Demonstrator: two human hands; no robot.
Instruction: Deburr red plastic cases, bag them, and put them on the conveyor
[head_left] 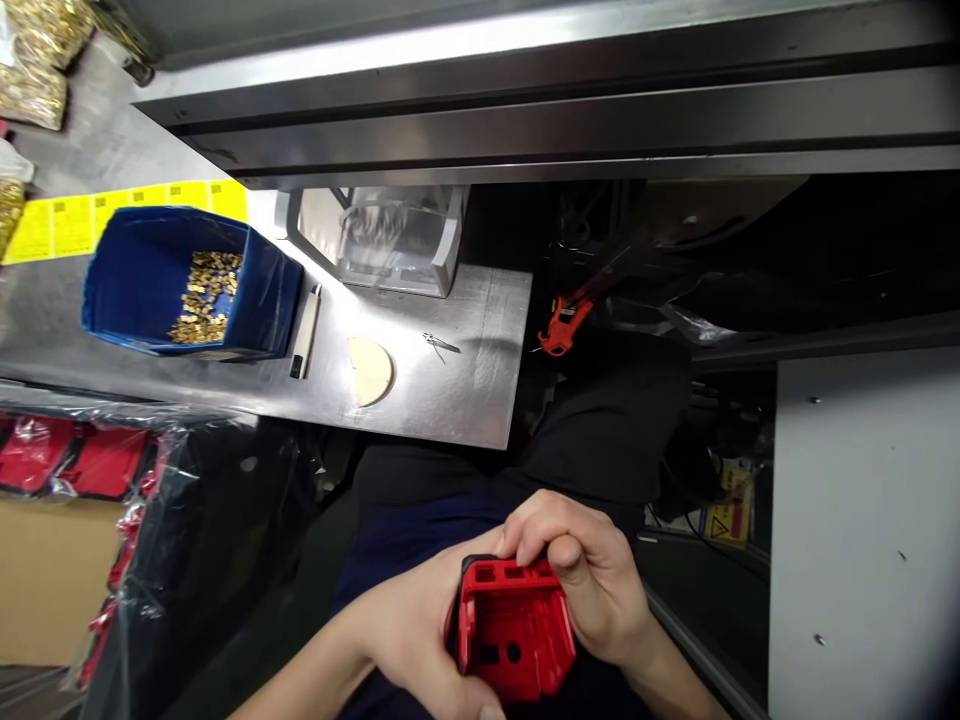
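"2 hands come nearest. How are they set?"

"Both are gripping. The left hand [420,630] wraps the left wall of a red plastic shell [517,630], its thumb along the lower side. The right hand [600,580] curls its fingers over the upper rim, thumb bent in at the corner."

"Where's the shell, exactly?"

"Above the lap, its hollow facing the camera, well apart from the steel table [472,400]. The dark trousers [607,420] span that gap."

"And room to either side?"

"Plenty. At left, some wrapped red parts [109,462] sit well away from the left hand; at right, a pale grey panel [862,530] stands well off the right."

"What's along the table edge?"

"1 cream D-shaped piece [371,372], near the front edge. Just beyond, to its right, lies a small metal clipper [441,344], with steel surface between it and the right edge. Past that edge is an orange tool [562,328]."

"Left of the cream piece?"

"A slim cutter [306,332], just beside a blue bin [274,300] holding brass pieces [206,300]."

"Farther back?"

"A transparent bin [397,240], then yellow labels [71,225] behind the blue bin. A wide metal beam [525,130] bounds the space up top."
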